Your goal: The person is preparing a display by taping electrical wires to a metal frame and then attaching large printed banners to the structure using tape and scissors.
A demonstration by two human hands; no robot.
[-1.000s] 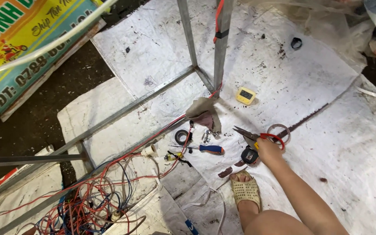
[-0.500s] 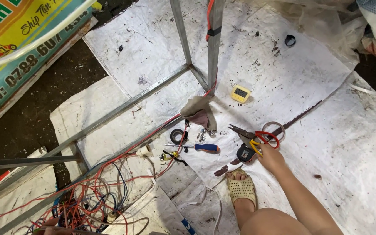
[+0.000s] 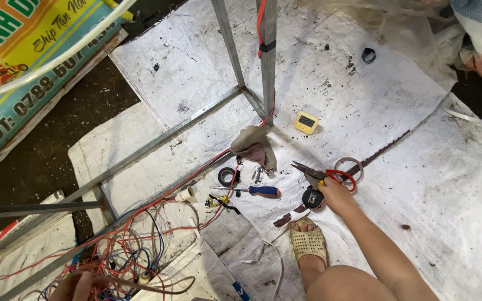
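Observation:
My right hand [image 3: 335, 196] rests on the red handles of a pair of scissors [image 3: 314, 171] lying on the white tarp, fingers closed over them, blades pointing left. A small black tape measure [image 3: 312, 198] lies just left of the hand. At the bottom left edge, my left hand [image 3: 79, 284] is partly cut off and closed among a tangle of red, blue and white wires [image 3: 135, 251]. My foot in a beige sandal [image 3: 308, 241] stands below the scissors. A blue and orange screwdriver [image 3: 263, 190] lies to the left.
A metal frame [image 3: 268, 56] rises and spreads across the white tarp [image 3: 408, 111]. Nearby lie a black tape roll [image 3: 228, 176], a yellow meter [image 3: 306, 122], a brown rag [image 3: 255, 146], a clear tape ring [image 3: 348, 165] and a long thin blade [image 3: 386, 148]. A yellow and teal banner [image 3: 23, 61] lies at the top left.
My right hand stays on the scissors' handles while the view shifts slightly. My left hand comes into sight at the bottom left among the wires.

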